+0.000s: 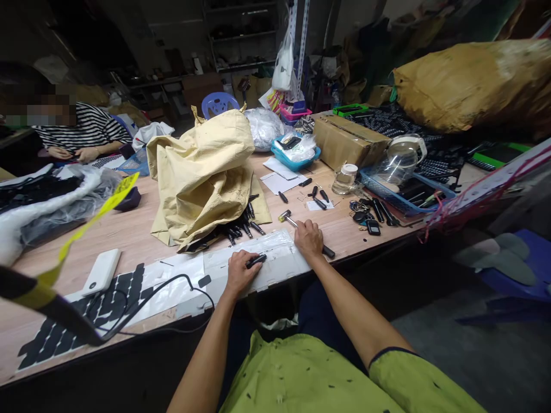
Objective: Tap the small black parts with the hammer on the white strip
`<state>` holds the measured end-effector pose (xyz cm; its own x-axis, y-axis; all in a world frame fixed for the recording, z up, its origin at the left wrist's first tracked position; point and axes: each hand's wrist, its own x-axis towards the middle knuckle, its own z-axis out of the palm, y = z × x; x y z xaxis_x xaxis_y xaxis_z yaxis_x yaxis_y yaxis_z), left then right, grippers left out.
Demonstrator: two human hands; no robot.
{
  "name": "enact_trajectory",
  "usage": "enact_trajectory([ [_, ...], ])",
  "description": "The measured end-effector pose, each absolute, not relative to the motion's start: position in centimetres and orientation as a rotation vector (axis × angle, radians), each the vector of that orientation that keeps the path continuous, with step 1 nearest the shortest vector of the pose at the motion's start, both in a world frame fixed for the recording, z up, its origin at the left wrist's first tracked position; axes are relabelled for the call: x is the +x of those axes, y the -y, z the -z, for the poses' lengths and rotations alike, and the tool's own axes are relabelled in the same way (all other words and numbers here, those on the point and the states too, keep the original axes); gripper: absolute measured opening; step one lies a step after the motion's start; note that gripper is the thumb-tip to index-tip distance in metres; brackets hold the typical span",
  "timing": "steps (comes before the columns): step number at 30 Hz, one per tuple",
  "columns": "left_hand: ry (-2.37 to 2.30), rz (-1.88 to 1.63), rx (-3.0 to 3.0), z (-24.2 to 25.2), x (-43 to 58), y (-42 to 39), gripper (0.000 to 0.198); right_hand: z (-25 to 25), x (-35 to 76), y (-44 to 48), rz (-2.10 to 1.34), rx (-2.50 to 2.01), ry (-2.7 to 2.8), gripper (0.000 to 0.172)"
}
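Note:
My left hand [241, 271] is closed on a small black tool-like piece [256, 261], resting on a white board [275, 267] at the table's front edge. My right hand [309, 238] grips a hammer by its handle [328, 252], with the metal head [284, 215] pointing away to the left. Close beyond my left hand, several black pieces [246, 225] of similar look spill from the mouth of a cream cloth sack [202, 172]. A few more black pieces [319, 203] lie past my right hand. What exactly the held piece is, I cannot make out.
A white power bank [102, 272] with a black cable lies at left beside black adhesive pads [55, 330]. Rightward stand a glass jar [344, 179], a blue basket [413, 201], keys [364, 218] and a cardboard box [348, 140]. Across the table sits a person in striped sleeves [86, 129].

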<state>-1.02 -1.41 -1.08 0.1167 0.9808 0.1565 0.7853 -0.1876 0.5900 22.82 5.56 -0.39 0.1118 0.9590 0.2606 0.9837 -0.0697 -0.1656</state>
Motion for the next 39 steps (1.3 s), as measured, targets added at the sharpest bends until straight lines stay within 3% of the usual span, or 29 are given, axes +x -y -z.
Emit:
enact_trajectory([
  [8, -1.733, -0.776, 1.991, 0.8, -0.4, 1.2, 0.016, 0.2, 23.1, -2.8, -0.023, -1.766, 1.887, 0.033],
  [16, -1.696, -0.816, 1.984, 1.1, 0.0, 1.3, 0.020, 1.0, 20.9, 4.6, -0.492, -1.266, 1.863, 0.038],
  [39, -1.771, -0.791, 1.945, 1.0, 0.4, 1.3, 0.018, -0.3, 20.1, 6.4, -0.458, -1.388, 1.969, 0.043],
])
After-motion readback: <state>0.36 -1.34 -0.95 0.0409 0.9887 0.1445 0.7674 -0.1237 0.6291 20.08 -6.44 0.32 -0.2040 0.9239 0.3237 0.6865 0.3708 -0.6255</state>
